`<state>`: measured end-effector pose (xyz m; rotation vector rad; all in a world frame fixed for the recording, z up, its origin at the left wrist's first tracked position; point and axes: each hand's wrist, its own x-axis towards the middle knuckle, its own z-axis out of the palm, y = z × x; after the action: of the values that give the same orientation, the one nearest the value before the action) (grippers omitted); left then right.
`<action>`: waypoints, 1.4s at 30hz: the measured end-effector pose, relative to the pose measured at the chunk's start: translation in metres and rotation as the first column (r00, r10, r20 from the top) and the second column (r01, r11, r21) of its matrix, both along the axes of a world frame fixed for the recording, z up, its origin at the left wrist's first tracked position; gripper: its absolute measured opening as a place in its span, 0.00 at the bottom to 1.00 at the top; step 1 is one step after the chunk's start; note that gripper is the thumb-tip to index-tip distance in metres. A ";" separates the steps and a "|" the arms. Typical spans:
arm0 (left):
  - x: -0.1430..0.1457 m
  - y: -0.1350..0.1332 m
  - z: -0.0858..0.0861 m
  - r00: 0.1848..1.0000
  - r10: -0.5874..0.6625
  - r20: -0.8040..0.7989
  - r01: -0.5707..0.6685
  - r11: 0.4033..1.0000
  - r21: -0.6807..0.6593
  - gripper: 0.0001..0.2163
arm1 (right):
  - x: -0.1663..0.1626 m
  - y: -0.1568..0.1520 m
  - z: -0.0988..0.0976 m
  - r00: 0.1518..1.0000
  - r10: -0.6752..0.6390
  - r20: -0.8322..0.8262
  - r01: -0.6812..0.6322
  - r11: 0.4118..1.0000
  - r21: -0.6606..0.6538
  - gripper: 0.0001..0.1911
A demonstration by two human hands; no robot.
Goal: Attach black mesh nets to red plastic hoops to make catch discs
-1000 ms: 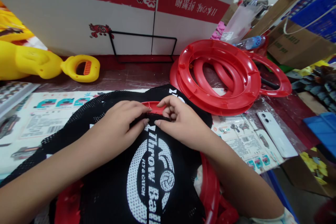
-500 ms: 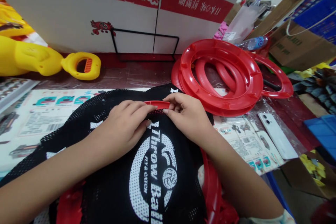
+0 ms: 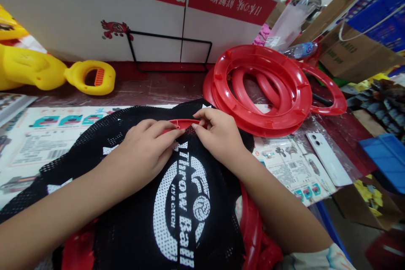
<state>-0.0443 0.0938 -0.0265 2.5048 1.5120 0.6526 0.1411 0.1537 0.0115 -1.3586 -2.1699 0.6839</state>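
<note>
A black mesh net (image 3: 133, 202) with white "Throw Ball" print lies over a red plastic ring (image 3: 251, 228) in front of me. A short arc of the ring's far rim (image 3: 182, 123) shows between my fingers. My left hand (image 3: 144, 152) rests on the mesh and pinches its edge at that rim. Just to the right, my right hand (image 3: 220, 135) pinches the same edge, fingertips almost touching the left ones.
A stack of red rings (image 3: 262, 88) lies at the back right. A white phone (image 3: 327, 158) rests on printed sheets (image 3: 294, 168). Yellow plastic toy parts (image 3: 57, 71) sit at the back left. A cardboard wall (image 3: 126, 8) closes the back; boxes crowd the right.
More of the red rim has come into sight between my fingers as the mesh edge shifted over it. Both hands stayed at the same spot, with small finger movements.
</note>
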 end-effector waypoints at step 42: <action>-0.003 0.006 0.024 0.980 0.117 0.161 -0.075 0.966 -0.247 0.10 | 0.004 -0.025 0.036 0.968 0.208 0.138 -0.166 0.950 -0.265 0.05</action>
<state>-0.0473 0.1001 -0.0023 2.1495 1.5533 0.6421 0.1452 0.1291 0.0475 -1.3855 -2.4337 0.9801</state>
